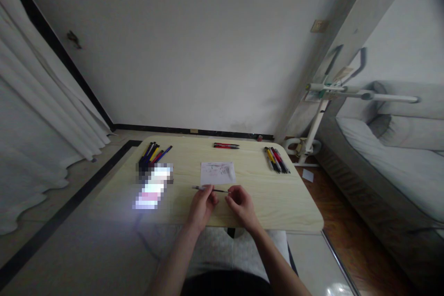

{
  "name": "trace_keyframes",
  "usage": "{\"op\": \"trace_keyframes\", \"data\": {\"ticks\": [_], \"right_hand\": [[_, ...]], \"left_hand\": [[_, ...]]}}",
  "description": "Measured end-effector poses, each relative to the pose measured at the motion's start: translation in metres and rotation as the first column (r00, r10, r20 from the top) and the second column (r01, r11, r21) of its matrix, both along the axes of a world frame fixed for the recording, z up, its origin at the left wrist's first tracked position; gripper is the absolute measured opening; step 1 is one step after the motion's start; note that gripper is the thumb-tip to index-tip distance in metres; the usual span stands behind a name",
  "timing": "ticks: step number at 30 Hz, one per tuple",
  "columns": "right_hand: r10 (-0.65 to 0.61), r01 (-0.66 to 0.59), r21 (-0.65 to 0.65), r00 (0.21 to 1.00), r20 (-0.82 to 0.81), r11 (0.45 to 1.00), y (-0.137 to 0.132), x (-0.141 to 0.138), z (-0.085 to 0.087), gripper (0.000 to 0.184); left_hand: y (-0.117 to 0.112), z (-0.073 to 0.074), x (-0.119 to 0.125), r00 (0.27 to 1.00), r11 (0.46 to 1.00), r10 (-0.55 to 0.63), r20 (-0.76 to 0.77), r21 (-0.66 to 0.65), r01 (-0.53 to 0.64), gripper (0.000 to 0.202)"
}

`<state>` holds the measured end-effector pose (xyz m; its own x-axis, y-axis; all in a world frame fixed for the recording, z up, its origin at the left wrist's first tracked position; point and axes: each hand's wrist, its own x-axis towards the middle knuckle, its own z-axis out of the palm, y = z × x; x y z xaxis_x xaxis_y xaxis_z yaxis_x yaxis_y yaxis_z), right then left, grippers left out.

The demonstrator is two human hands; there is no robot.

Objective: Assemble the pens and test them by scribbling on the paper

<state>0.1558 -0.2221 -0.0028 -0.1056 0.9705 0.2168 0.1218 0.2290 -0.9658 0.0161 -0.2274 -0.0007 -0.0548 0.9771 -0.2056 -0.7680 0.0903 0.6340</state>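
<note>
Matte wall [208, 55] lies beyond the grip; wood-grain table [284, 199] beneath. Left hand [202, 203] and right hand [242, 203], both closed, pinch the pen [220, 190] between them. Align both ends; press lightly. Just beyond: flat, rectangular paper [218, 173]. Pen: pale at left, slim and dark at right.

Pen [198, 188] partly hidden by left grip [202, 206], scribbles [221, 169] illegible, sofa [367, 171] cropped

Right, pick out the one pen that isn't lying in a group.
The slim pen in the left hand, its dark length pointing toward the right hand. The others lie on the table: left group, far group and right group.
</note>
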Motion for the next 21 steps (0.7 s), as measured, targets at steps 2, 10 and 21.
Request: {"op": "trace_keyframes", "data": {"ticks": [2,10,21], "right_hand": [[-0.003,0.002,-0.007,1.000,-0.007,1.000,-0.0002,0.0004,0.0017,0.016],[-0.004,0.004,-0.006,0.999,-0.051,1.000,-0.0006,0.0022,0.0027,0.014],[0.002,-0.003,-0.018,0.999,-0.050,1.000,-0.0002,0.0044,0.0052,0.013]], "left_hand": [[-0.0002,0.0003,0.0000,1.000,1.000,-0.007,-0.009,-0.010,0.007,0.019],[-0.0002,-0.0012,-0.0003,1.000,1.000,-0.027,-0.007,0.016,0.027,0.013],[-0.0024,0.0041,-0.0002,1.000,0.999,-0.022,0.007,-0.026,0.023,0.019]]}}
